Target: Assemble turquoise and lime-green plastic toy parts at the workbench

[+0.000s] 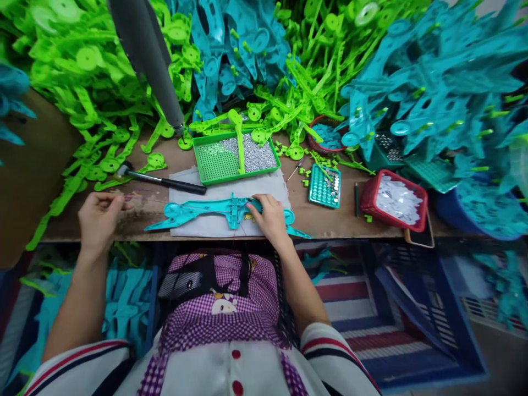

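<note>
On a light grey cloth (190,184) at the table's front edge lies a long blue plastic part (198,212) with a raised crosspiece near its middle. My right hand (270,217) is closed on this part, just right of the crosspiece, with its fingertips over the edge. Off to the left, my left hand (99,217) is pinched closed on a thin reddish thread (142,198). The thread runs from the fingers toward the blue part and along it. Where it ends under the right hand is hidden.
Behind the cloth stands a green tray (212,162) of small metal pieces, with a hammer (165,180) to its left. A grey tool (150,60) hangs overhead. Green parts (88,58) pile up at the back. On the right are a teal tray (324,190) and a red basket (371,198).
</note>
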Motion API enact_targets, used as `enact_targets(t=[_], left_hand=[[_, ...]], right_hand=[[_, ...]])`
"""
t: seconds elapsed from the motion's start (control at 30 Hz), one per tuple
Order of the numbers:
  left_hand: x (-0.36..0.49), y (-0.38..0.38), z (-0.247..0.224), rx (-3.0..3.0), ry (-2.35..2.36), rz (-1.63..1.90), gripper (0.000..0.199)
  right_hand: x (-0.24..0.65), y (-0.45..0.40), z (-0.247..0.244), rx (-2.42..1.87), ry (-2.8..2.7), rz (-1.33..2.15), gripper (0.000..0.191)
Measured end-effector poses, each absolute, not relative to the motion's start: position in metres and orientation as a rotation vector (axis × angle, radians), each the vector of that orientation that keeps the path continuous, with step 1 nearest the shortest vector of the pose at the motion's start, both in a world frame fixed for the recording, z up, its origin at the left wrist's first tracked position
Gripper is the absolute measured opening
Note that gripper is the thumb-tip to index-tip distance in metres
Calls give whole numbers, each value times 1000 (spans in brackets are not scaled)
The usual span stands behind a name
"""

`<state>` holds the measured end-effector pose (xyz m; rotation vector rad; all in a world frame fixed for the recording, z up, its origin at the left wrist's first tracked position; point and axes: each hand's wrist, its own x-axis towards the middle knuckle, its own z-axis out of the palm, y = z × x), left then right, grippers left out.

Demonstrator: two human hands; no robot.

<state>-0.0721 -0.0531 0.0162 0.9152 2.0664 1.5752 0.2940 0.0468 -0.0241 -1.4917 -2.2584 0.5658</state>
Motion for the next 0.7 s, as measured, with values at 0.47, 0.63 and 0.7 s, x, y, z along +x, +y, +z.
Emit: enact_targets(t=[0.47, 0.63, 0.7], left_hand=[[-101, -48, 6, 2021, 1799, 493, 20], [-88, -66, -6, 2142, 1942, 402, 26], [-81, -72, -11, 2096, 2052, 504, 24]], right_hand=[[311, 56, -27, -1516, -2306, 373, 36], [316, 12, -25, -1470, -1927, 88, 31], [311, -12, -31, -1433, -1935, 79, 31]])
